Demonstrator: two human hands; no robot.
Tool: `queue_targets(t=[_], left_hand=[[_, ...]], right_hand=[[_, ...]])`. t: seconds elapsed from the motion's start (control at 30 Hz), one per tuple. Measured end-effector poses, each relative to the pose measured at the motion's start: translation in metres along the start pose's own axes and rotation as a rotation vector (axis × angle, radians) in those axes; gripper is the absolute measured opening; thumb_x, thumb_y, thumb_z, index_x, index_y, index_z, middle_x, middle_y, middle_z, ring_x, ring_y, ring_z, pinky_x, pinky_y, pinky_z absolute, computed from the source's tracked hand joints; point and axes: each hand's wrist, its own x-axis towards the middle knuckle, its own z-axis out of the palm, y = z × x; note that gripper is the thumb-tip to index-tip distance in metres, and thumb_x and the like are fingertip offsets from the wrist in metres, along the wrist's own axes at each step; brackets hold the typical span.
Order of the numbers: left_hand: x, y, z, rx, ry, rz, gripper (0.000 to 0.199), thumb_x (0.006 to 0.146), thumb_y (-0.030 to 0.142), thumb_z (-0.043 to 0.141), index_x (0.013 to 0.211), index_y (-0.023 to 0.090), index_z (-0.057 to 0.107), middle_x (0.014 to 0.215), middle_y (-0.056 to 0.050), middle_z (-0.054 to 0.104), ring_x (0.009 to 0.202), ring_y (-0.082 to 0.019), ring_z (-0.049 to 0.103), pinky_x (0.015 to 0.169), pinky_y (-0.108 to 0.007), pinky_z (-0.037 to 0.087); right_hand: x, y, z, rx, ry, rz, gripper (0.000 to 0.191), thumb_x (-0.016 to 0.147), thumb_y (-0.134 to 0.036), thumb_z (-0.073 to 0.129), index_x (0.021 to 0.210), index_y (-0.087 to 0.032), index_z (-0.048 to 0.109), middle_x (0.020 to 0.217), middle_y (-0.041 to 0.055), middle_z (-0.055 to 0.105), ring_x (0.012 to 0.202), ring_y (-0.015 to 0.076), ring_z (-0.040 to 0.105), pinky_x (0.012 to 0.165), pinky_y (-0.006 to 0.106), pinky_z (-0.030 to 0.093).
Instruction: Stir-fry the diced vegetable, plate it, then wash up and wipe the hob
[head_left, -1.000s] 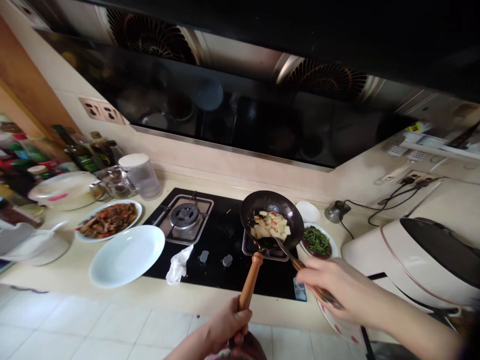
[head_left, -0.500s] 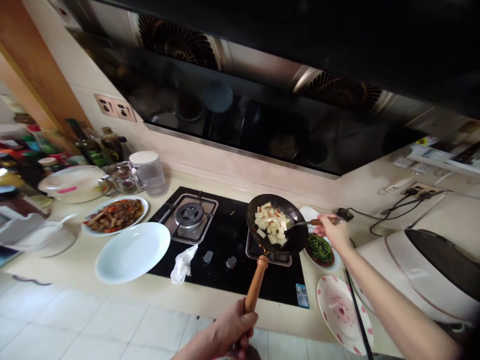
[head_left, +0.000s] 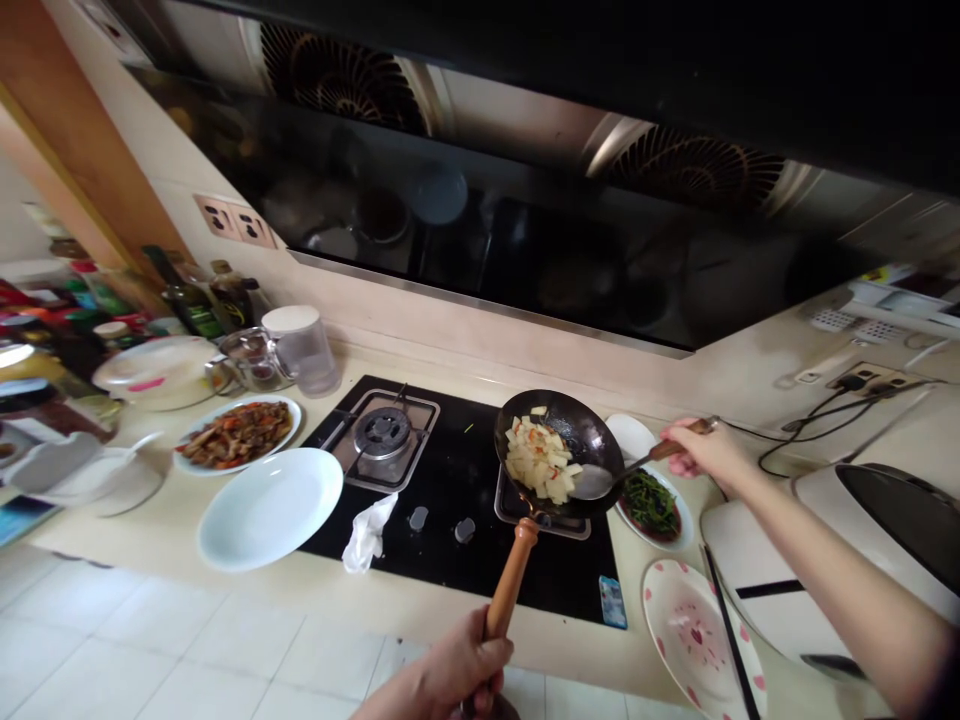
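Observation:
A dark wok [head_left: 581, 425] sits over the right burner, its wooden handle pointing toward me. My left hand [head_left: 469, 665] is wrapped round that handle near its lower end. Pale chopped pieces with bits of red [head_left: 541, 458] lie heaped in the left half of the wok. My right hand [head_left: 701, 452] grips the wooden handle of a metal spatula [head_left: 596, 482]. Its blade rests inside the wok, beside the right edge of the food. A plate of cooked greens [head_left: 651, 505] stands just right of the wok, below my right wrist.
Left of the black hob [head_left: 442, 450] are an oval white plate [head_left: 270, 510] and a plate of brown cooked food [head_left: 238, 435]. A white cloth [head_left: 370, 532] lies on the hob's front edge. At right are a pink-spotted plate [head_left: 694, 640], black chopsticks [head_left: 731, 630] and a white cooker [head_left: 757, 560].
The spatula has shifted right and down within the wok, and its blade now shows clear of the food. The pieces are gathered further left. My left hand keeps its hold.

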Motion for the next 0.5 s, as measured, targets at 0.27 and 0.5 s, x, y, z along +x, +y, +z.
queue_targets(t=[0.27, 0.5], left_hand=[[-0.004, 0.004, 0.000, -0.041, -0.016, 0.002, 0.029, 0.073, 0.031, 0.059, 0.092, 0.020, 0.040, 0.049, 0.008, 0.052, 0.030, -0.005, 0.037, 0.028, -0.015, 0.025], [-0.005, 0.006, 0.002, -0.008, -0.019, -0.002, 0.027, 0.075, 0.029, 0.057, 0.093, 0.020, 0.039, 0.049, 0.009, 0.052, 0.030, -0.005, 0.037, 0.028, -0.015, 0.025]], right_hand=[[-0.017, -0.014, 0.046, 0.355, 0.017, -0.074, 0.014, 0.072, -0.026, 0.063, 0.083, -0.018, 0.063, 0.057, 0.0036, 0.068, 0.052, 0.0191, 0.068, 0.048, 0.026, 0.057], [-0.009, -0.030, -0.006, 0.027, -0.055, 0.174, 0.013, 0.076, -0.029, 0.058, 0.073, -0.016, 0.059, 0.046, 0.0047, 0.062, 0.039, 0.0180, 0.061, 0.032, 0.023, 0.047]])
